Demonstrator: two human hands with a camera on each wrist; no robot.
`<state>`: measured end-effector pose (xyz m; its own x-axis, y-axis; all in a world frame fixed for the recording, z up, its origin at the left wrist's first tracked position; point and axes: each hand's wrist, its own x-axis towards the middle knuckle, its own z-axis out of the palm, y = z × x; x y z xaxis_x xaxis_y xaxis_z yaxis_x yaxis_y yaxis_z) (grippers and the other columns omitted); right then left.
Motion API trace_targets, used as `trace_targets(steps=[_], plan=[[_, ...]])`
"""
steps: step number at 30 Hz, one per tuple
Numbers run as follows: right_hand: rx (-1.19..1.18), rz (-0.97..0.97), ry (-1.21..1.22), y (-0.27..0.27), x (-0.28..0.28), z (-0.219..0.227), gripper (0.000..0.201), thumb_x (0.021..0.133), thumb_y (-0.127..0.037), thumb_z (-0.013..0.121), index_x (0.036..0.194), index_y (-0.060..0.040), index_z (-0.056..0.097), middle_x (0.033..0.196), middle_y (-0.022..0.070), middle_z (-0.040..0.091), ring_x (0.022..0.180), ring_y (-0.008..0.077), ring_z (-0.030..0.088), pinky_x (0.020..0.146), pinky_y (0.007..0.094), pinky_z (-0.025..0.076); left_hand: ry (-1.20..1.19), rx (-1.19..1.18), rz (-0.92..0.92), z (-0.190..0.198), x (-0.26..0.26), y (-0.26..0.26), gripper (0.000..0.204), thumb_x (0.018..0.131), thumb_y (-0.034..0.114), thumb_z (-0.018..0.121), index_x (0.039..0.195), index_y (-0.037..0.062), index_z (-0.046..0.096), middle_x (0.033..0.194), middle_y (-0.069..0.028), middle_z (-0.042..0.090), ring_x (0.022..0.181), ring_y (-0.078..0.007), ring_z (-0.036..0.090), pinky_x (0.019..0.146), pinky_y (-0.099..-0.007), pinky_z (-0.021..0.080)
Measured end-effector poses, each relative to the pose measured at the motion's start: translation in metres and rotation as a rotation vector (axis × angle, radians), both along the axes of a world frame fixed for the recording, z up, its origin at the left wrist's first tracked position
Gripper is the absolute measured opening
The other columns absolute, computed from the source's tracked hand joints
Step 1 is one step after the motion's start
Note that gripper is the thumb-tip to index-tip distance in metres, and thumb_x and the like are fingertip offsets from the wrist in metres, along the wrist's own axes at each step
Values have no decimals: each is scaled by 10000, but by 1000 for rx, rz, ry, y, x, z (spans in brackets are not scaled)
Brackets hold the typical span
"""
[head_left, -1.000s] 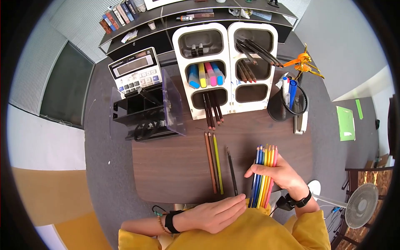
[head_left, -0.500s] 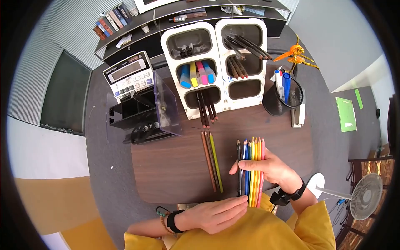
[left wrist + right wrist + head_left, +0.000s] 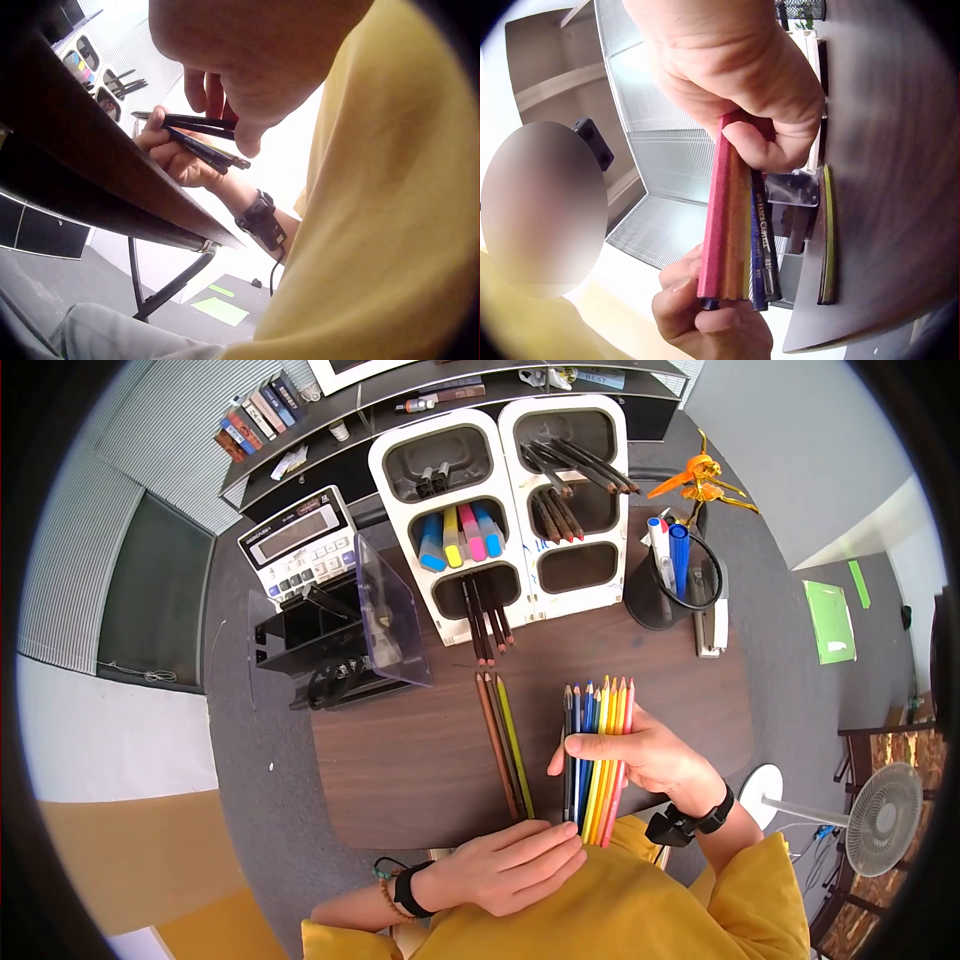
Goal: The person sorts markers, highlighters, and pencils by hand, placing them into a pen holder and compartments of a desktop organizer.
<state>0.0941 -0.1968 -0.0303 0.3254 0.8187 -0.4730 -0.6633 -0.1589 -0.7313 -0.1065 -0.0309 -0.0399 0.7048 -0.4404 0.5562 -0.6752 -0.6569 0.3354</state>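
Observation:
The right hand (image 3: 650,755) grips a row of colored pencils (image 3: 600,770), black and blue at its left side, yellow, orange and pink at its right. At the lower ends of the black pencils are the fingertips of the left hand (image 3: 515,865); the left wrist view shows its thumb and fingers around those ends. Left of the bundle, brown, dark and yellow-green pencils (image 3: 511,740) lie side by side on the table (image 3: 400,760). In the right wrist view the pink pencil (image 3: 718,217) is nearest the camera.
Behind stands a white organizer (image 3: 520,585) with highlighters (image 3: 470,538) and dark pencils in its compartments. To its right are a mesh pen cup (image 3: 655,600) and a stapler (image 3: 712,620). A calculator (image 3: 300,545) and a black and clear holder (image 3: 385,625) stand at the left.
The black pencil that lay apart on the table has joined the left side of the bundle in the right hand. That hand and the bundle have shifted slightly left.

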Motion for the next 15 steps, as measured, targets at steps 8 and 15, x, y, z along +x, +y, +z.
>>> trace_targets(steps=[8,15], plan=[[55,-40,27,5,-10,5,200,1010,-202,762,1080,-61,638,975,90,781,783,93,690,649,253,547,-69,-71,21,-8,2,-6,271,961,77,689,1211,6,763,1291,-138,707,1250,-300,665,934,-365,648],[86,-20,-17,5,-14,1,196,1012,-184,750,1100,-36,656,984,111,780,810,119,699,703,277,559,26,-2,-63,1,5,-3,312,1001,91,606,1260,-16,742,1360,-161,695,1325,-318,638,994,-364,615]])
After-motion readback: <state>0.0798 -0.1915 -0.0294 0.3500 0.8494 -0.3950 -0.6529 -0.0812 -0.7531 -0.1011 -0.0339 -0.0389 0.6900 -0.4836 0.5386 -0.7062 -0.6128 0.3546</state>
